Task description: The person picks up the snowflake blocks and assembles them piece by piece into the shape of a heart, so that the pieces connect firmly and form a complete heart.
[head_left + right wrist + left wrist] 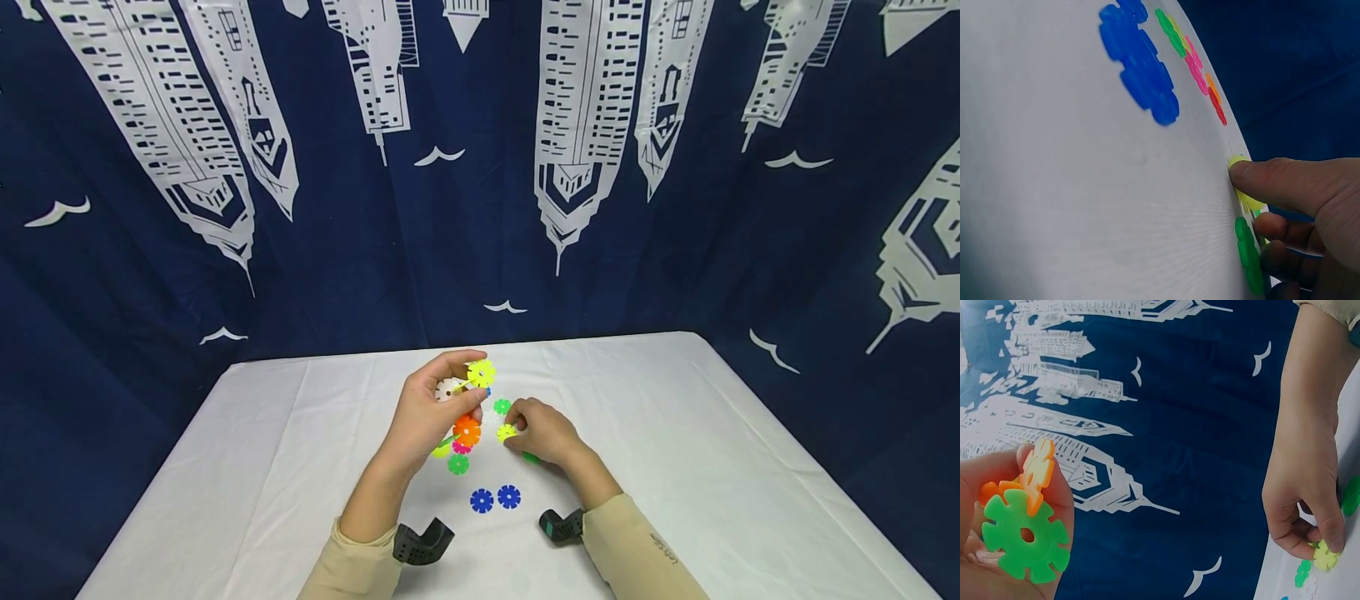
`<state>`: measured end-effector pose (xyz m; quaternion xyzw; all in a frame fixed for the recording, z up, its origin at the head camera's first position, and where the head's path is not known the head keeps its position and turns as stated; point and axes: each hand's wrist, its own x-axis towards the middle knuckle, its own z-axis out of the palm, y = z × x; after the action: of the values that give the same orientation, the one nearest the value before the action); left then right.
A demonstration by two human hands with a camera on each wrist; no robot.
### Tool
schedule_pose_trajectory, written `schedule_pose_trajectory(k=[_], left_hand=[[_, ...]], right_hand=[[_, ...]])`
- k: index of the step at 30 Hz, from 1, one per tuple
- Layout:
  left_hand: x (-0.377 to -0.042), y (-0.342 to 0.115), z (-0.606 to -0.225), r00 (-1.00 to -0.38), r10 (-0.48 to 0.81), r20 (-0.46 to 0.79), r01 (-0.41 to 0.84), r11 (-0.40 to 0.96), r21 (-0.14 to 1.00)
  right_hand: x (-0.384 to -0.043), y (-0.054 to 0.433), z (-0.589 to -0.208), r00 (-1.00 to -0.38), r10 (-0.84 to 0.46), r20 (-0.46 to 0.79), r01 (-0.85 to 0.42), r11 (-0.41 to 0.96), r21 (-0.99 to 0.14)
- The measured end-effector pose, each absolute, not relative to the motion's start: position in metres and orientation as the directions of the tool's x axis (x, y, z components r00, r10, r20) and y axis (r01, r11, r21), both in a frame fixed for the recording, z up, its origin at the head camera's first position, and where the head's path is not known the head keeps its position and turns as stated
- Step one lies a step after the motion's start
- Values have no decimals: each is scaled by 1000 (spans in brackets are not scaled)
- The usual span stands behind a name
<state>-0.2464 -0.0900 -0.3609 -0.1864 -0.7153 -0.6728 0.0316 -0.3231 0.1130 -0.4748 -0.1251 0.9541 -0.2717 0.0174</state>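
Observation:
My left hand (420, 417) is raised over the table and holds a cluster of joined notched plastic discs. A yellow disc (482, 373), a white disc (447, 390) and an orange disc (467, 432) show around its fingers. In the left wrist view, a green disc (1025, 537) hangs by the palm with orange pieces (1039, 472) beside it. My right hand (550, 433) is low at the table, pinching a yellow notched disc (1326, 556) between thumb and finger. Beneath that hand lies a green disc (1247, 255), partly hidden.
Two blue discs (482, 500) lie in front of the hands. Behind the left hand are a pink disc (462, 447) and a green disc (458, 464). Another green disc (502, 406) lies beyond the right hand. The white tabletop (262, 467) meets a dark blue printed curtain (375, 275).

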Motion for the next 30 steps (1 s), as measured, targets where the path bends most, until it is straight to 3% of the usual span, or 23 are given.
schedule_pose_trajectory(k=[14, 23, 30], left_hand=[[-244, -88, -359, -929, 204, 309, 328, 66, 942], [-244, -87, -359, -923, 221, 316, 338, 69, 939], [-245, -86, -362, -925, 229, 303, 340, 148, 929]], right_hand=[[-322, 117, -460, -951, -291, 102, -276, 657, -701], [-309, 127, -411, -935, -202, 291, -346, 336, -876], [-289, 127, -383, -853, -166, 494, -514, 107, -851]])
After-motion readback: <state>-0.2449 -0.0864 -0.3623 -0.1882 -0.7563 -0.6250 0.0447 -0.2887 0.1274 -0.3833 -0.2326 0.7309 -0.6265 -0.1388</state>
